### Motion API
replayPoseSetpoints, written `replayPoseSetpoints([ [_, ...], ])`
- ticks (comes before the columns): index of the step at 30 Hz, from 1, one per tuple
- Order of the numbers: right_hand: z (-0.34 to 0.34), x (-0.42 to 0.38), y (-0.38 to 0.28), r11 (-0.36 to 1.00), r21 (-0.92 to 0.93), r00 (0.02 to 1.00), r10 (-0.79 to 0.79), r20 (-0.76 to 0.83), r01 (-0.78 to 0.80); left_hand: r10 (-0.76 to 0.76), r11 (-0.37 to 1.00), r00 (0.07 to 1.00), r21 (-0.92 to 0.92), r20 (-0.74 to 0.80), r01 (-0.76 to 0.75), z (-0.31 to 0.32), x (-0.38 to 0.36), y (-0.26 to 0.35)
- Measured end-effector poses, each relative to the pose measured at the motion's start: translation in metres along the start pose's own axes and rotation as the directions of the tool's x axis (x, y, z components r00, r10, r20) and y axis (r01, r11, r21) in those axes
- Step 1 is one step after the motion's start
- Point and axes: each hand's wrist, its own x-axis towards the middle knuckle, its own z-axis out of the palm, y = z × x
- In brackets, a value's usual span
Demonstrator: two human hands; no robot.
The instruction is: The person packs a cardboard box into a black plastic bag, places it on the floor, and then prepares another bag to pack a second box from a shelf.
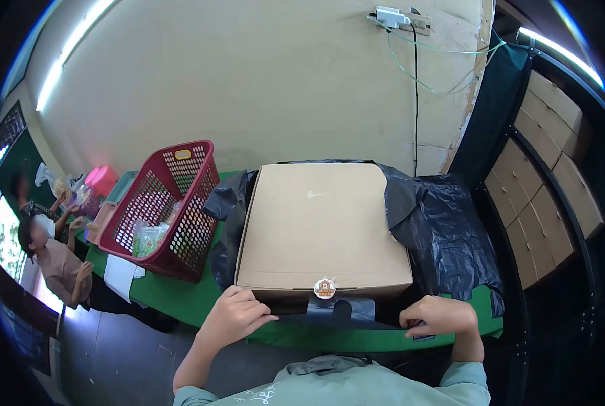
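Observation:
A closed brown cardboard box [316, 230] lies partly inside a black plastic bag [451, 230]. The bag spreads out from under the box on both sides, and a round sticker [325, 289] sits at the box's front edge. At the front left corner, my left hand [238, 314] is closed on the bag's edge. My right hand [441, 315] pinches the same edge near the front right corner. Between them the edge is stretched in a line in front of the box, with the bag's handle cutout showing in the middle.
A maroon plastic basket [193, 233] holding clear packets [150, 237] stands left of the box on the green-covered table [302, 338]. Several cardboard boxes [526, 196] fill a rack at the right. Two people stand at the far left. A cable [416, 108] hangs on the wall.

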Motion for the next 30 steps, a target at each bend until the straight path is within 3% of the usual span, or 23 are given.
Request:
replayPoseSetpoints([
  [1, -0.003, 0.003, 0.000, 0.995, -0.075, 0.997, -0.059, 0.045, 0.063, 0.002, 1.000, 0.999, 0.011, -0.037, -0.001, 0.001, 0.001, -0.001],
  [3, -0.016, 0.007, -0.004, 0.988, 0.058, 0.966, -0.126, -0.224, 0.143, 0.007, 1.000, 0.994, 0.031, -0.110, -0.004, 0.001, 0.003, -0.003],
  [6, -0.050, -0.002, -0.021, 0.981, 0.125, 0.926, -0.091, -0.367, 0.146, -0.085, 0.996, 0.943, -0.048, -0.322, 0.074, -0.017, 0.001, -0.012],
  [9, -0.079, 0.014, -0.022, 0.984, 0.083, 0.852, -0.095, -0.515, 0.160, -0.300, 0.936, 0.835, -0.312, -0.461, 0.164, -0.029, 0.009, -0.024],
  [11, -0.103, 0.043, -0.013, 0.985, 0.050, 0.844, -0.116, -0.523, 0.166, -0.220, 0.967, 0.846, -0.220, -0.486, 0.125, -0.031, 0.038, -0.038],
  [13, -0.121, 0.082, 0.013, 0.994, -0.018, 0.816, -0.096, -0.570, 0.105, -0.142, 0.990, 0.900, -0.039, -0.412, 0.139, -0.037, 0.067, -0.051],
  [15, -0.136, 0.122, 0.059, 0.979, -0.194, 0.752, -0.171, -0.636, 0.058, -0.231, 0.970, 0.916, -0.010, -0.329, 0.241, -0.040, 0.087, -0.072],
  [17, -0.152, 0.149, 0.094, 0.997, -0.070, 0.782, -0.017, -0.623, -0.034, -0.290, 0.943, 0.926, 0.092, -0.241, 0.319, -0.039, 0.094, -0.109],
  [19, -0.158, 0.171, 0.132, 0.990, -0.094, 0.743, 0.012, -0.669, -0.101, -0.382, 0.923, 0.903, -0.030, -0.195, 0.384, -0.027, 0.087, -0.158],
  [20, -0.161, 0.181, 0.147, 0.985, -0.101, 0.713, 0.029, -0.700, -0.139, -0.416, 0.905, 0.893, -0.179, -0.173, 0.387, -0.016, 0.081, -0.191],
  [23, -0.156, 0.208, 0.177, 0.992, -0.085, 0.718, 0.007, -0.696, -0.092, -0.600, 0.717, 0.791, -0.521, -0.122, 0.463, 0.003, 0.065, -0.236],
  [25, -0.158, 0.218, 0.173, 0.999, 0.003, 0.739, 0.031, -0.673, -0.038, -0.637, 0.698, 0.756, -0.529, -0.149, 0.484, 0.003, 0.060, -0.236],
  [28, -0.170, 0.230, 0.165, 0.998, 0.018, 0.777, 0.062, -0.627, -0.065, -0.756, 0.638, 0.654, -0.193, 0.030, 0.746, -0.016, 0.058, -0.228],
  [30, -0.171, 0.246, 0.162, 0.986, -0.116, 0.778, 0.020, -0.628, -0.119, -0.692, 0.488, 0.687, -0.558, 0.222, 0.672, -0.017, 0.057, -0.241],
])
